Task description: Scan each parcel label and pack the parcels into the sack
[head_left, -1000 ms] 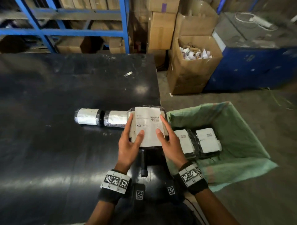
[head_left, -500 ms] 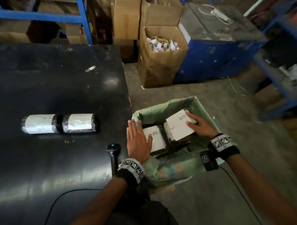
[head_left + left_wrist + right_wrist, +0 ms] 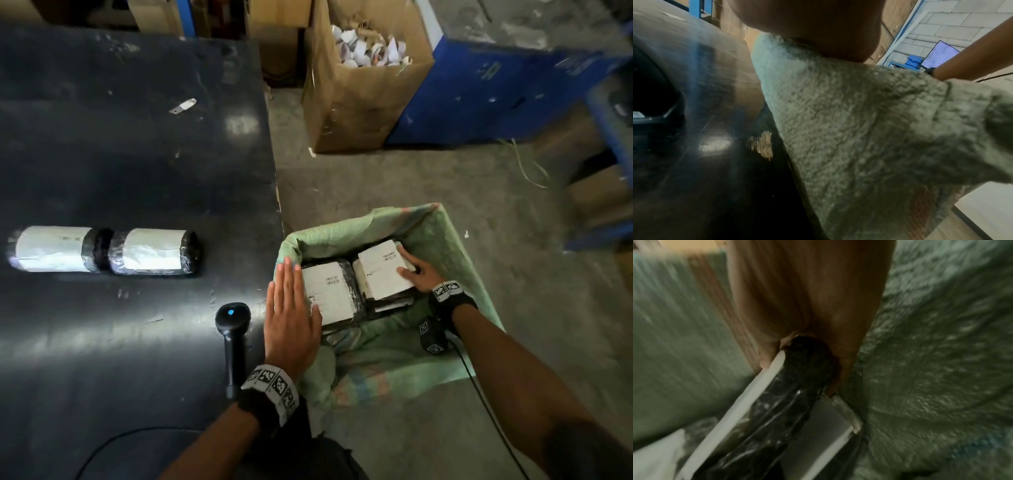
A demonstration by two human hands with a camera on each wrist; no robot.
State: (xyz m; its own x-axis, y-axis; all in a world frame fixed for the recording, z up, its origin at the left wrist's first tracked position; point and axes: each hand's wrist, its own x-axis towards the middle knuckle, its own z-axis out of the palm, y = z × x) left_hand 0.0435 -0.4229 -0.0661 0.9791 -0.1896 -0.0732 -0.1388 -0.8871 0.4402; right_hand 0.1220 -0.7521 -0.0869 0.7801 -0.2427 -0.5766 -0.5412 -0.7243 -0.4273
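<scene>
A green woven sack (image 3: 445, 233) stands open on the floor, right of the black table (image 3: 137, 171). Inside lies a black-wrapped parcel with a white label (image 3: 329, 294). My right hand (image 3: 414, 270) grips the right end of a second labelled parcel (image 3: 380, 270), which is tilted on top of others. In the right wrist view the thumb and fingers (image 3: 844, 369) pinch that parcel (image 3: 777, 410). My left hand (image 3: 291, 315) lies flat with straight fingers on the sack's near-left rim (image 3: 859, 121). Two cylindrical labelled parcels (image 3: 51, 248) (image 3: 154, 251) lie end to end on the table.
A black handheld scanner (image 3: 233, 322) lies on the table just left of my left hand, its cable trailing towards me. An open cardboard box of paper scraps (image 3: 363, 68) and a blue cabinet (image 3: 496, 85) stand beyond the sack on the concrete floor.
A second ago both hands held the labelled parcel on the table over the scanner. It went right into the sack; the left hand let go and now lies flat on the rim.
</scene>
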